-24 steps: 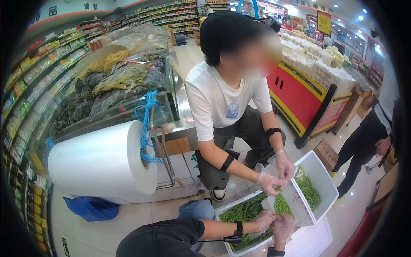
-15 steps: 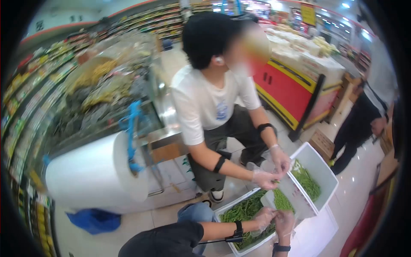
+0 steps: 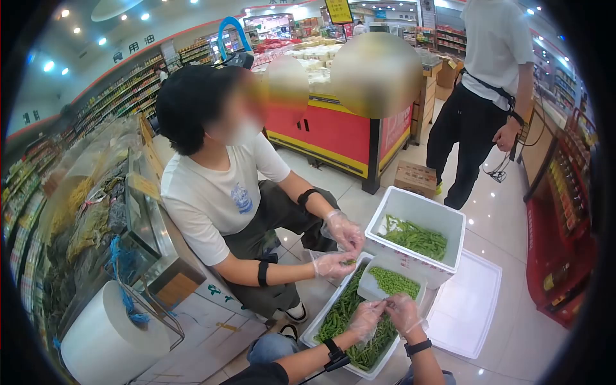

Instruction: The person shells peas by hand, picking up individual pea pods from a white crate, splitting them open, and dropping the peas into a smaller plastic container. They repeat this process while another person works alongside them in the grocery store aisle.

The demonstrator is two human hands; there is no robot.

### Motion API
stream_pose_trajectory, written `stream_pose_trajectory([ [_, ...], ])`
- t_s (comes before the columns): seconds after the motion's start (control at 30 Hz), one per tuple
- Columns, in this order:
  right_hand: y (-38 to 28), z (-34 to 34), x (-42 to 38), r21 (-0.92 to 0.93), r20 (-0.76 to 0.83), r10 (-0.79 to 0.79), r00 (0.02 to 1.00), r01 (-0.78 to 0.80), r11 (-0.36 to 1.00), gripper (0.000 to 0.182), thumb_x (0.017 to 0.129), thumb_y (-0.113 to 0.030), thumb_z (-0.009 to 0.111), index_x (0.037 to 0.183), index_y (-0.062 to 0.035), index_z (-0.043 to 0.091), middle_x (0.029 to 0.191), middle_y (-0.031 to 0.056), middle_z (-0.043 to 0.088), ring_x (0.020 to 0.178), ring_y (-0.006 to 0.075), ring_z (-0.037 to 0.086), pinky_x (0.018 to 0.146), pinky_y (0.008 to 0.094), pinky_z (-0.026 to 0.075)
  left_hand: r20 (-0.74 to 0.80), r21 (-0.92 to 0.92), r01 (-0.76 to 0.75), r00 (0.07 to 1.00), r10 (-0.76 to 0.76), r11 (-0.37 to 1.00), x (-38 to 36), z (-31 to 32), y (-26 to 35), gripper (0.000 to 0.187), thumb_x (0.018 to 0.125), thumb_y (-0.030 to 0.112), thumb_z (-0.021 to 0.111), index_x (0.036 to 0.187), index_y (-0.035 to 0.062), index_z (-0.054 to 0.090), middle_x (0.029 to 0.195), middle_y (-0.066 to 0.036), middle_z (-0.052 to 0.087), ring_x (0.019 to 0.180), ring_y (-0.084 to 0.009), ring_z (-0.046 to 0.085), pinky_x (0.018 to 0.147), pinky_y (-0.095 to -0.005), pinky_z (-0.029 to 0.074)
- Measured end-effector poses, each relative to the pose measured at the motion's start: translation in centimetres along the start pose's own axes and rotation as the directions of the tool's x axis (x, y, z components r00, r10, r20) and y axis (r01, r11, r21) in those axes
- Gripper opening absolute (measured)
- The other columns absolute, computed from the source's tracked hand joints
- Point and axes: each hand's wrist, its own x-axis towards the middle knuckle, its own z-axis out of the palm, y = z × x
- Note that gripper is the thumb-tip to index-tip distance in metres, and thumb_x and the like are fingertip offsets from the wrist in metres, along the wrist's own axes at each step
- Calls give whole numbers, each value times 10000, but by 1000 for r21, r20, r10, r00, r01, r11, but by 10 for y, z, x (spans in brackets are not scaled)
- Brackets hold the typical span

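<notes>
My left hand (image 3: 367, 321) and my right hand (image 3: 405, 313), both in clear plastic gloves, meet with closed, pinched fingertips. Whatever lies between them is hidden. Below them is a long white foam box (image 3: 308, 335) holding many green pea pods (image 3: 340, 316). A small translucent tub (image 3: 367, 287) of shelled green peas (image 3: 394, 282) sits at the box's far right part, just beyond my fingers. Opposite me, a seated person's gloved hands (image 3: 340, 247) hold a small green piece, perhaps a pod, above the box's left edge.
A second white foam box (image 3: 459, 224) with green pods or hulls (image 3: 416, 239) stands behind. A white foam lid (image 3: 471, 308) lies on the floor at right. Another person (image 3: 478, 96) stands near a cardboard carton (image 3: 416, 179). At left is a plastic roll (image 3: 106, 340).
My view has turned rightward and up, so the boxes and seated person appear farther left. My hands stay pinched together near the tub of peas.
</notes>
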Motion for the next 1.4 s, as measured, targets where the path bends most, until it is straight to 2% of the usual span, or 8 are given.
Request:
stream_pose_trajectory([
  [0.1, -3, 2, 2, -22, -61, -95, 994, 94, 995, 192, 724, -41, 779, 906, -35, 720, 867, 147, 680, 802, 317, 675, 723, 407, 544, -34, -96, 36, 999, -39, 995, 4, 0, -5, 318, 1021, 294, 636, 1109, 2, 726, 914, 21, 695, 751, -50, 595, 649, -218, 494],
  [0.17, -2, 1, 2, 27, -59, -6, 998, 7, 1000, 175, 720, -27, 778, 884, -42, 720, 863, 145, 679, 815, 326, 669, 722, 412, 537, -32, -45, 41, 999, -43, 998, 4, -1, -4, 338, 1019, 307, 640, 1120, -5, 719, 933, 17, 694, 766, -54, 597, 667, -220, 503],
  [0.43, 0, 1, 2, 15, -82, -24, 996, 25, 1000, 156, 734, -18, 778, 883, -51, 746, 905, 161, 678, 789, 329, 680, 700, 393, 551, -22, 41, 81, 997, -81, 996, -3, 3, 21, 349, 1022, 309, 633, 1153, -3, 718, 982, 4, 711, 823, -66, 626, 727, -241, 536],
  [0.53, -5, -4, 2, 19, -96, -54, 994, 56, 998, 150, 740, -26, 782, 883, -39, 737, 874, 149, 669, 820, 328, 665, 728, 398, 536, -69, -119, 18, 997, -26, 993, -6, 5, 15, 279, 1031, 275, 606, 1070, 33, 739, 932, 13, 696, 806, -62, 595, 675, -251, 501],
  [0.6, -14, -9, 5, 60, -72, 5, 997, -1, 998, 130, 763, -42, 770, 886, -26, 732, 863, 147, 664, 819, 334, 650, 733, 402, 522, -11, 115, 15, 1000, -14, 993, -8, -1, 31, 346, 1010, 311, 639, 1114, -7, 728, 913, -6, 711, 776, -64, 613, 687, -247, 524],
  [0.67, -15, -12, 7, 63, -65, 49, 997, -45, 997, 121, 783, -52, 763, 897, -25, 734, 878, 149, 666, 820, 332, 649, 734, 396, 523, -48, -60, 97, 994, -100, 993, -10, 7, 34, 377, 1038, 352, 595, 1130, 8, 716, 978, -2, 683, 859, -62, 609, 754, -237, 539],
  [1.27, -15, 1, 2, 41, -178, -31, 984, 38, 998, 93, 800, -44, 696, 877, -17, 651, 856, 172, 666, 791, 362, 666, 712, 421, 547, -115, 31, 11, 993, -8, 999, 3, 2, 14, 268, 1018, 209, 629, 1046, -36, 734, 879, 1, 674, 762, -70, 599, 689, -233, 516],
  [1.4, -16, 2, 1, 64, -169, 13, 986, -2, 998, 101, 803, -62, 698, 886, -12, 672, 850, 180, 679, 783, 369, 675, 705, 422, 552, -160, -116, 27, 986, -46, 993, -3, 9, 22, 265, 1009, 182, 643, 1072, -63, 720, 914, -42, 698, 758, -100, 638, 689, -239, 543],
])
